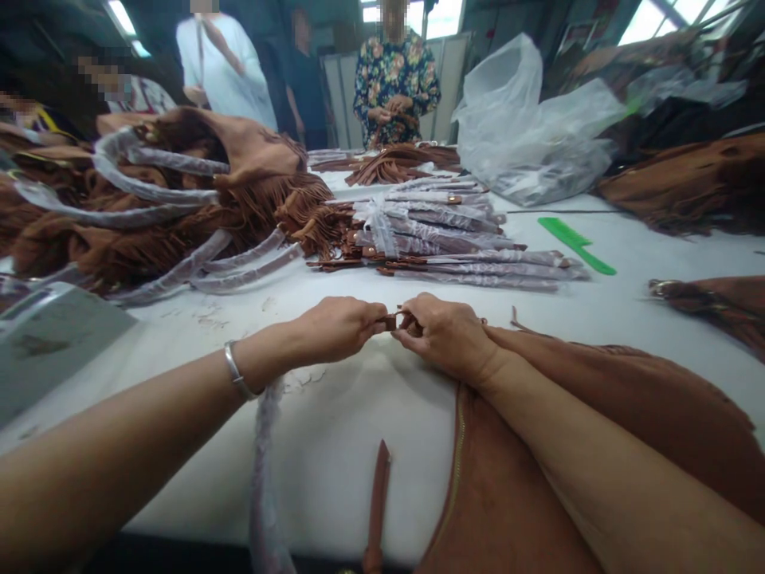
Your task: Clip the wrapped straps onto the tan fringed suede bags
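Both of my hands meet above the white table, close together. My left hand point(343, 328), with a silver bangle at its wrist, pinches a small brown leather strap end point(390, 323). Facing it, my right hand point(445, 331) is closed on brown leather too; its fingers hide most of the piece. Under my right forearm lies a brown bag point(496, 494) with a gold zipper along its edge. A plastic-wrapped handle point(266, 478) hangs down below my left wrist. Between it and the bag lies a narrow brown strap point(378, 494) with a pointed tip.
Fringed brown bags point(239, 167) are heaped at the left. Bundled plastic-wrapped straps point(430, 231) lie ahead, with a green comb point(577, 243) and a clear plastic bag point(531, 135) to their right. A grey box point(60, 343) stands at left. Across the table, a person in a floral top point(394, 80) handles brown pieces.
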Motion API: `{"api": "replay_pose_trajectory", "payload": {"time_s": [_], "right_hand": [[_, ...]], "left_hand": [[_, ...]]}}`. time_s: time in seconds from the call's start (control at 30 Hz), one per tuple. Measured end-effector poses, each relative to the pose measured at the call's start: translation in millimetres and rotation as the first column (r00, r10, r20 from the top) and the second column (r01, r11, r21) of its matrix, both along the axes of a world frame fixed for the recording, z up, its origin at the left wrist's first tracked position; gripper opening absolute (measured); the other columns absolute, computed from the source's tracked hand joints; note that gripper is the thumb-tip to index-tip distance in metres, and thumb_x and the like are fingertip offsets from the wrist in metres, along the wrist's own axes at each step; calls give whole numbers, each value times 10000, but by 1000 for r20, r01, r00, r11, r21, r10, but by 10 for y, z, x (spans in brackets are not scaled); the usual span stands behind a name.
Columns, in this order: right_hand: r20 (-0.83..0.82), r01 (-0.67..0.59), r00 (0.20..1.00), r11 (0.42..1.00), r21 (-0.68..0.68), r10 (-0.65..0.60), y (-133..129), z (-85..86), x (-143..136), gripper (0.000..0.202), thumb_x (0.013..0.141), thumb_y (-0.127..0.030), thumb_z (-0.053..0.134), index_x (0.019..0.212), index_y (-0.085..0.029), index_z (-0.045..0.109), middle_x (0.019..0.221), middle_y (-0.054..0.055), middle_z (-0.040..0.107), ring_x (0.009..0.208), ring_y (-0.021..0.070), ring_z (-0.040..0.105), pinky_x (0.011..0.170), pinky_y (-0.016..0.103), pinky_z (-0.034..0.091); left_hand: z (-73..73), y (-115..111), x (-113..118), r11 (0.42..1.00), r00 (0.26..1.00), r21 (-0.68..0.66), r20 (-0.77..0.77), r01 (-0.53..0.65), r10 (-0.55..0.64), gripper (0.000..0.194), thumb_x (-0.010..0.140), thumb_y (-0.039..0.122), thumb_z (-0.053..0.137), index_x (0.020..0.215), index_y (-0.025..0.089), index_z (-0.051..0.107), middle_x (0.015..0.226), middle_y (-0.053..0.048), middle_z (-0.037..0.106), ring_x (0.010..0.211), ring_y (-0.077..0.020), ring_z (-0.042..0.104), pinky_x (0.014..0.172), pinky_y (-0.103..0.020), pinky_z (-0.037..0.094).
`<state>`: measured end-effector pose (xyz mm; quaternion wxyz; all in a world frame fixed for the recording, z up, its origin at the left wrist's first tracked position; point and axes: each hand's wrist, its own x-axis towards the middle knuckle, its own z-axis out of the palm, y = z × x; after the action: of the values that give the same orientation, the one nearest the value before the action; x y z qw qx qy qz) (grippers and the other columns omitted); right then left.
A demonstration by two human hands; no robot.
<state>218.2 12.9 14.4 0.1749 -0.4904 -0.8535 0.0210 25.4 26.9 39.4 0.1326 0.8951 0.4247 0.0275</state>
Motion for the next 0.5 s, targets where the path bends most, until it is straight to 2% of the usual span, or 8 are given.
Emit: {"api": "replay_pose_trajectory", "payload": {"time_s": [0.07,0.17,0.23,0.3,0.33,0.4,0.43,0.5], "right_hand": [[-66,11,998,991,-137,-20,21,88,81,292,712,-418,615,912,-207,593,886,14,625,744,150,561,598,229,343],[-4,6,1000,948,-319,-7,49,271,303,332,632,-423,666,891,-225,606,795,-18,629,680,139,545,548,220,318],[67,10,998,925,-380,16,48,377,445,287,638,-430,648,817,-209,616,720,-18,617,632,136,533,517,221,297],[103,21,995,919,-393,21,22,444,521,260,663,-442,614,748,-196,621,659,-16,601,604,136,528,506,223,287],[114,30,993,925,-379,15,1,462,528,244,680,-432,594,728,-195,628,640,-14,596,599,137,529,508,225,286],[136,47,991,949,-312,-5,-50,482,493,193,699,-375,567,726,-205,655,642,-7,606,608,140,536,517,228,286],[146,53,989,961,-272,-13,-74,486,462,173,702,-343,558,738,-214,668,655,-4,615,613,140,539,520,229,284],[175,65,984,977,-203,-29,-108,490,407,166,704,-314,549,745,-223,681,663,5,625,598,139,536,513,232,273]], "left_hand": [[57,10,30,993,993,116,-114,17,-3,239,866,339,387,882,212,588,672,-14,573,574,-122,466,526,-225,264],[155,48,77,979,982,197,-190,47,-9,220,857,241,380,903,200,591,721,-41,608,617,-138,503,532,-229,262],[198,70,108,965,982,258,-188,55,-6,233,846,191,366,894,184,594,734,-56,614,627,-145,513,532,-233,267],[203,99,128,956,992,294,-124,18,19,239,838,187,364,874,177,600,714,-53,606,612,-146,511,530,-236,279],[191,119,131,963,997,268,-65,-13,31,230,830,195,379,877,178,603,711,-46,602,608,-142,511,532,-234,292],[144,171,128,995,995,64,67,-80,76,195,790,194,435,888,170,601,700,-26,586,582,-126,510,521,-220,323],[115,200,130,991,987,-94,121,-95,106,186,764,186,462,889,160,598,682,-13,571,558,-114,501,506,-211,333],[57,258,159,935,959,-342,217,-99,181,164,731,183,502,856,135,597,621,14,517,495,-83,451,462,-190,325]]}}
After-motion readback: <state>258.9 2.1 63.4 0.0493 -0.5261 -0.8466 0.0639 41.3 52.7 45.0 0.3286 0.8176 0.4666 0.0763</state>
